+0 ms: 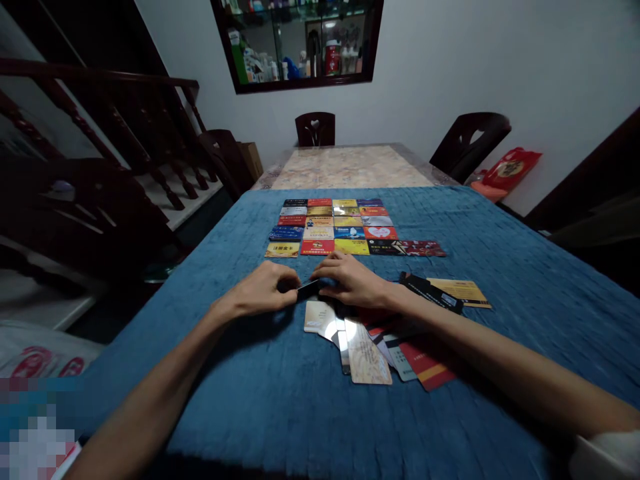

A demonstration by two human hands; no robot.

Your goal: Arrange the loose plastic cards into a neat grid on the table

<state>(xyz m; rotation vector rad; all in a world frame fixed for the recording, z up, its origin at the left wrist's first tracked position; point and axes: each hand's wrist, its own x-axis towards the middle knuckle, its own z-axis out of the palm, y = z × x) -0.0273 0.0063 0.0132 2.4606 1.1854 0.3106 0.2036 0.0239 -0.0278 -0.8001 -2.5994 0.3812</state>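
Observation:
Between my two hands is a dark card, tilted up off the cloth, its face hidden from me. My left hand pinches its left end between thumb and fingers. The fingers of my right hand close on its right end. Just beyond, plastic cards lie in neat rows, with a gold card, a red card and a yellow card in the nearest row. Under and beside my right forearm spreads a loose heap of cards, including a beige patterned card and a red card with an orange stripe.
A blue cloth covers the near part of the table, and the marble-patterned top shows beyond it. Dark wooden chairs stand around. A black card and a gold card lie to the right of the heap.

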